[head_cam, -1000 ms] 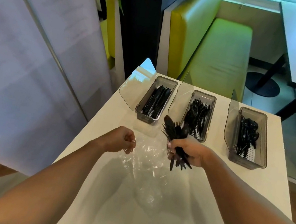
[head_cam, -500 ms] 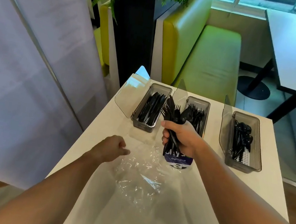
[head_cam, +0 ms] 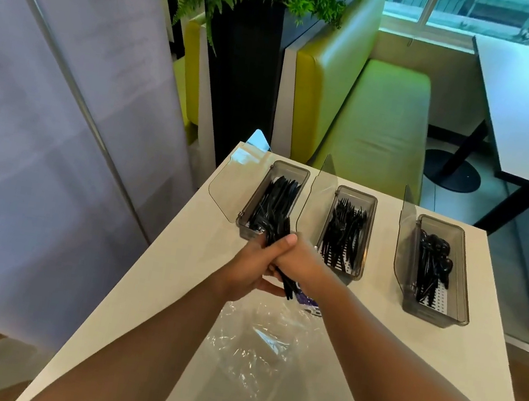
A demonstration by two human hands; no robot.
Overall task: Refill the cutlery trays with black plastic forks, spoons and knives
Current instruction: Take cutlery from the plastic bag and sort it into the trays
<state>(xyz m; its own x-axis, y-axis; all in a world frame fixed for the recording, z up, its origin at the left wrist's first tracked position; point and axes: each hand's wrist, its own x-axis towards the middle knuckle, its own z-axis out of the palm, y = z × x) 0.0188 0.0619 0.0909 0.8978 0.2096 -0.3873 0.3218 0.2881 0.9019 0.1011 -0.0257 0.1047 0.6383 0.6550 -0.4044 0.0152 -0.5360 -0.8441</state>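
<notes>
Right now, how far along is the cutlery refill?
Done: all three lids are up and each tray has stock: knives in the left tray, forks in the middle tray, spoons in the right tray. In hand: the left hand and right hand grip a bundle of black cutlery at the left tray's near end. Left: that bundle is not yet set in, and the right tray's perforated floor shows bare near its front.

Black cutlery (head_cam: 343, 233) in smoky-grey trays (head_cam: 433, 318) on a white counter (head_cam: 171, 275); label (head_cam: 308, 301) seemingly purple.
</notes>
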